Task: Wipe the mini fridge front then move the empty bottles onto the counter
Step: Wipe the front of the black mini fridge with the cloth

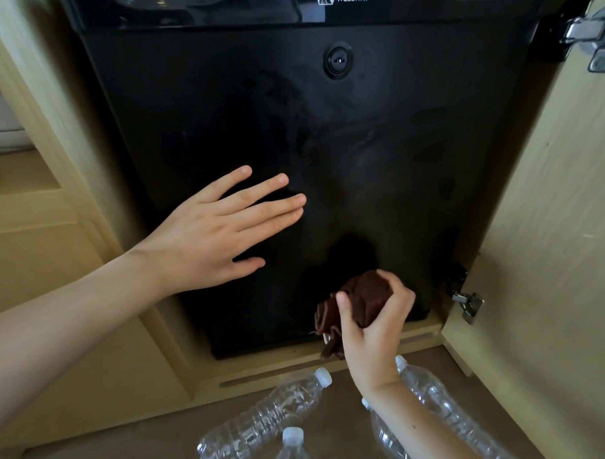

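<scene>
The black mini fridge (325, 132) fills the middle of the view, set inside a wooden cabinet, with a round lock near its top and faint smears on its door. My left hand (222, 228) lies flat and open against the lower left of the door, fingers spread. My right hand (373, 326) is closed around a crumpled brown cloth (358, 299) held at the bottom edge of the door. Several clear empty plastic bottles with white caps lie on the floor below: one to the left (266, 419), one in the middle (291, 453), others under my right forearm (437, 403).
The open cabinet door (551, 220) stands at the right, with metal hinges (468, 304) at its inner edge. Light wooden panelling (55, 272) and a shelf are on the left. A wooden base ledge (299, 366) runs under the fridge.
</scene>
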